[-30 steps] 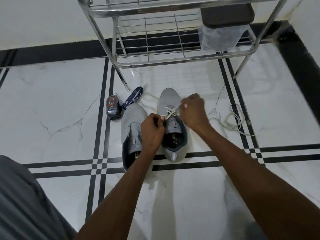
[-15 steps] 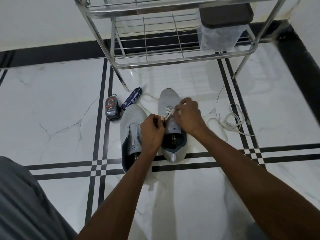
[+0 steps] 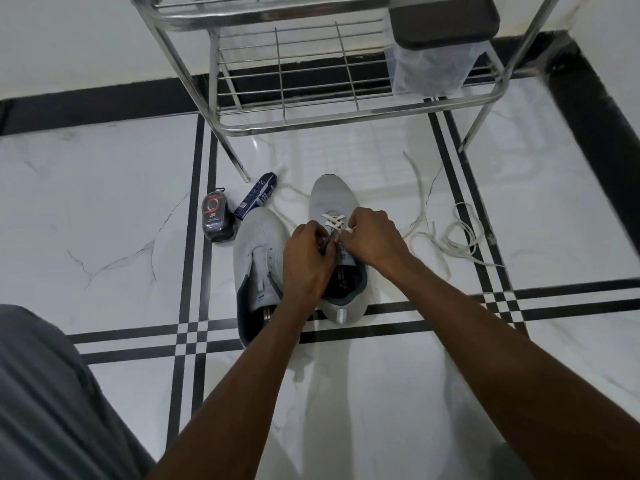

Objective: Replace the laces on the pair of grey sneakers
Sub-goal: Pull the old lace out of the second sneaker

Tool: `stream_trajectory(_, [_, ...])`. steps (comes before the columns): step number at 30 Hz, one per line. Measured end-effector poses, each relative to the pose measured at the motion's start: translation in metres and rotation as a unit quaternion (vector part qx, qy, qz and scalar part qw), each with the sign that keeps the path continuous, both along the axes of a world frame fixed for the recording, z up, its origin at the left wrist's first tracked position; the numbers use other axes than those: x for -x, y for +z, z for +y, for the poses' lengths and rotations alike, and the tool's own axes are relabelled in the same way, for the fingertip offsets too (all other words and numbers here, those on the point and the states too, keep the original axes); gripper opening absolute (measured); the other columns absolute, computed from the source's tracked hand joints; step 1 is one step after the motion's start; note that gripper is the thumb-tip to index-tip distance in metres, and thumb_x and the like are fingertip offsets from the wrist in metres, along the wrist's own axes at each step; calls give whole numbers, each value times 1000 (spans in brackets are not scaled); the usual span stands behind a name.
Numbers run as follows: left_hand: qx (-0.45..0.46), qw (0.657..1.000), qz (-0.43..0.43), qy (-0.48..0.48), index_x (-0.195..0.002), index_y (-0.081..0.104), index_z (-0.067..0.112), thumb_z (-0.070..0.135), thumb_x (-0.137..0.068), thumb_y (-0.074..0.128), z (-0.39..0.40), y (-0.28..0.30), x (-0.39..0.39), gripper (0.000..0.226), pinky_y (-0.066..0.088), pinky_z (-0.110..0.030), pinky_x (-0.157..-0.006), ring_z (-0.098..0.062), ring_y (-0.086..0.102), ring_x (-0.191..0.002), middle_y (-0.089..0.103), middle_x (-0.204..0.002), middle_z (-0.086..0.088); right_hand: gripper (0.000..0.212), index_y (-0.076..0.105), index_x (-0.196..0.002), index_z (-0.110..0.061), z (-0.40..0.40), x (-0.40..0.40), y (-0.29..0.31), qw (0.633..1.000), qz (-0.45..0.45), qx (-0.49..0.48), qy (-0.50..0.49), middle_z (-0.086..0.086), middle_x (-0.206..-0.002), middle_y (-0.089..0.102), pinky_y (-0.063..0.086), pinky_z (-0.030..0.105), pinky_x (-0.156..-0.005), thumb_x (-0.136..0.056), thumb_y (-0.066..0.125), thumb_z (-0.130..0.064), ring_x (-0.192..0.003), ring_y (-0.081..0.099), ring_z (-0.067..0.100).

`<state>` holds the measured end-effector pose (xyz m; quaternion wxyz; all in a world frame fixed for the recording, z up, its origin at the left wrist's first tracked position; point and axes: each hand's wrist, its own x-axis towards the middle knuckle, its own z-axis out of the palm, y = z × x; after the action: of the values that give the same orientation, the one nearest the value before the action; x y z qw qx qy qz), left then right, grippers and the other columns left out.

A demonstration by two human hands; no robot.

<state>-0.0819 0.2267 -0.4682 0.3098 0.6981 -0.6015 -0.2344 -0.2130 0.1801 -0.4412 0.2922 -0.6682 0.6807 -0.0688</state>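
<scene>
Both hands are working over the right shoe [image 3: 337, 244], which is standing on the floor [image 3: 104, 209] touching the left shoe [image 3: 258, 258]. The left hand [image 3: 306, 261] is curling its fingers around the lace [image 3: 333, 220] at the mid eyelets. The right hand [image 3: 372, 239] is pinching the other run of the same lace just beside it.

Compared with the view a second ago, the hands are sitting closer together and a little nearer the shoe opening. Two white crossings are now lying flat and uncovered ahead of the knuckles, where the right hand was previously covering them. The lace tail that was stretching diagonally between the hands is no longer showing as a taut span. The free end is trailing past the toe toward the blue tube [image 3: 257, 199].

Judgement: the lower rows are seating, and the threading is advancing to the next eyelet pair. The exact eyelet is hidden under the fingers.

The left shoe is showing no lace across its tongue, so roughly half the task is remaining. A loose lace [image 3: 453, 237] is lying well apart to the right, below the rack [image 3: 346, 116]. The polish bottle [image 3: 217, 218] is standing near the left shoe's toe.
</scene>
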Motion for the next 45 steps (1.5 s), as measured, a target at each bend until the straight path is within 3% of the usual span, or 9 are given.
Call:
stream_trajectory(6, [-7,992,51,114,-102,59,14,17,-85,67,-4,-3,-17,19,46,-35,-73,-20,58,-83,62,-95,-4,19,64,-103,-4,2,22,-13,998,-25,38,-40,15,-102,65,38,33,-69,-88,59,-15,-97,58,34])
stream_trajectory(10, [43,994,-97,-37,-107,64,14,10,-81,62,-14,1,-3,27,41,-38,-86,-29,46,-103,56,-113,-8,20,74,-78,-3,-4,19,-4,999,-33,14,-6,13,-76,70,53,35,-62,-83,65,-20,-73,66,32])
stream_trajectory(22, [75,936,-298,-171,-99,72,13,19,-87,70,-28,-6,4,13,40,-43,-80,-31,55,-101,65,-107,-5,14,77,-93,-9,-3,25,7,997,-68,-30,15,10,-96,75,58,38,-84,-87,72,-20,-91,70,26])
stream_trajectory(25, [81,985,-152,-13,-95,66,10,18,-92,61,-29,0,-3,10,45,-47,-82,-29,53,-99,62,-104,-8,12,73,-93,-13,-2,27,7,997,-68,-28,-39,7,-99,74,57,36,-82,-85,73,-23,-94,68,26])
stream_trajectory(28, [88,970,32,225,-101,57,6,12,-91,55,-35,10,-24,11,45,-46,-90,-31,52,-101,58,-106,-14,6,73,-87,-16,-3,30,7,997,-62,-25,-45,5,-97,74,56,34,-82,-84,69,-19,-95,68,25])
stream_trajectory(34, [34,980,-133,-146,-108,69,16,24,-86,69,-35,14,-3,24,40,-39,-94,-26,42,-118,56,-123,-3,8,66,-78,-24,-5,28,9,998,-59,-22,-21,2,-94,73,54,30,-79,-84,70,-19,-93,68,23])
stream_trajectory(38, [19,956,-226,-184,-105,75,14,21,-92,65,-37,7,4,17,43,-44,-93,-29,47,-118,62,-122,-2,8,66,-80,-23,-7,27,7,997,-69,-15,-14,0,-84,67,54,29,-78,-85,72,-24,-88,67,22])
stream_trajectory(41, [82,990,-114,22,-92,73,10,15,-92,63,-35,16,-7,11,42,-34,-82,-27,57,-102,68,-104,-7,8,67,-78,-25,-4,28,2,997,-71,-22,-31,-3,-82,68,51,27,-71,-83,73,-27,-83,67,19])
stream_trajectory(45, [57,945,-16,321,-106,63,4,17,-88,58,-43,26,-46,23,38,-33,-93,-35,55,-111,61,-115,-17,7,66,-77,-26,-4,28,1,996,-81,-24,-29,-2,-84,71,54,28,-73,-80,71,-23,-84,68,19])
